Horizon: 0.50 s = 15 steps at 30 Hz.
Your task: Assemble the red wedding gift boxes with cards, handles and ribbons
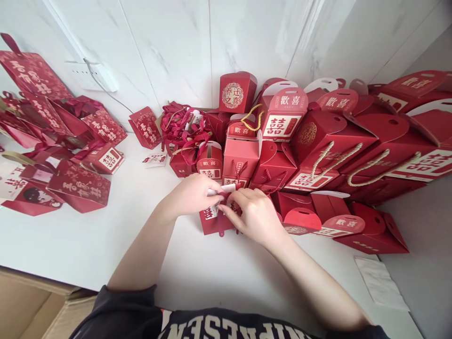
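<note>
A small red box with a white printed label stands on the white table, under both of my hands. My left hand is at its upper left, thumb and fingers pinched on the white edge at the box's top. My right hand is at its right side, fingers curled and pressed together near the top; what they hold is too small to make out. A dark red ribbon end hangs down the box's front, below my fingertips.
Stacked red gift boxes fill the back right. A ribbon pile lies behind my left hand. More red boxes stand at left. White paper lies at right, a cardboard box at lower left.
</note>
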Available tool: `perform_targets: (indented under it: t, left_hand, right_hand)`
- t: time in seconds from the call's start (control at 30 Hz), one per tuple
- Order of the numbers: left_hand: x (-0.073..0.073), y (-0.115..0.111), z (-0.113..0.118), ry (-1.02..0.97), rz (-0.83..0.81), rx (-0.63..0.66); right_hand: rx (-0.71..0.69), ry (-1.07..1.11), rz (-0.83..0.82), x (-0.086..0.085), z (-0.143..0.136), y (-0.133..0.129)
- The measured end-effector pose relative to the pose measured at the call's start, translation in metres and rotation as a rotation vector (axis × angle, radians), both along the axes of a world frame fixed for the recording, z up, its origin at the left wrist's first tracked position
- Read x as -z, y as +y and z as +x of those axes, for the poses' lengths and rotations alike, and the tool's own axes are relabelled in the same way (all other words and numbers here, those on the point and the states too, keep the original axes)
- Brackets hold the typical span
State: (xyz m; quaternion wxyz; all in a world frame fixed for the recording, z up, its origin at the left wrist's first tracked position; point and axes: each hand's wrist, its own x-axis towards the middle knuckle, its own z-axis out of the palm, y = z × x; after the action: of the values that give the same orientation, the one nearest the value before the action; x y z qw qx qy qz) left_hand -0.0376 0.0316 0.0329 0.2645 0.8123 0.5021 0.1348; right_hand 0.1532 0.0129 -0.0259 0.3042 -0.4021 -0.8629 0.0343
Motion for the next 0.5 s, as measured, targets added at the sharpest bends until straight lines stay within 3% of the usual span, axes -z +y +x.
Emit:
perform_targets:
  t: [0.27,0.5]
  left_hand:
    - [0.000,0.000,0.000,0.038,0.022,0.042]
    - [0.001,-0.005,0.005,0.165,0.104,0.076]
  right_hand:
    - [0.013,0.064,-0.178,0.004,-0.005,-0.004]
    - [0.046,0.010,0.100,0.011,-0.011,-0.008]
